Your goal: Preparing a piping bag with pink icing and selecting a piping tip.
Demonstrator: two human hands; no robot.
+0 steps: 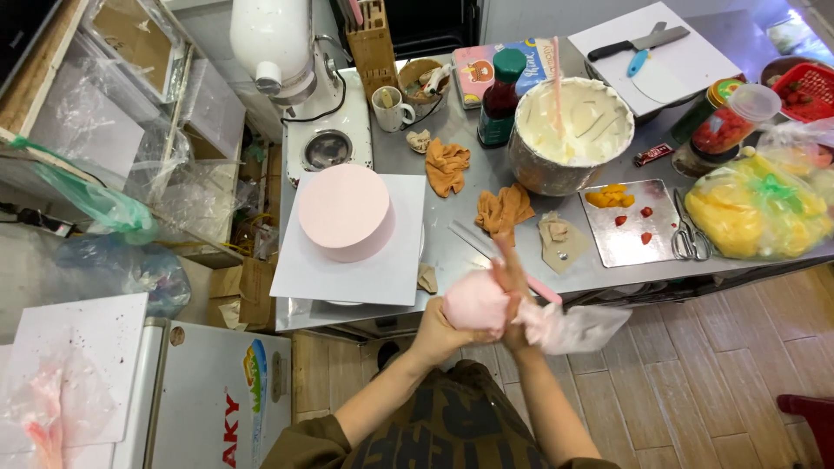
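Bright, even overhead light, soft shadows, slight wide-angle bending at edges.

Your left hand [439, 334] is mostly tucked behind the pink piping bag [476, 301], so you can't see how the fingers wrap it. The right hand [514, 304] covers the bag's twisted neck, and its loose tail [578, 328] is blurry. The cake's turntable [343, 303] hides under the white board [304, 274]. The mixer [278, 39] and red basket [808, 87] get cut off at the edges.
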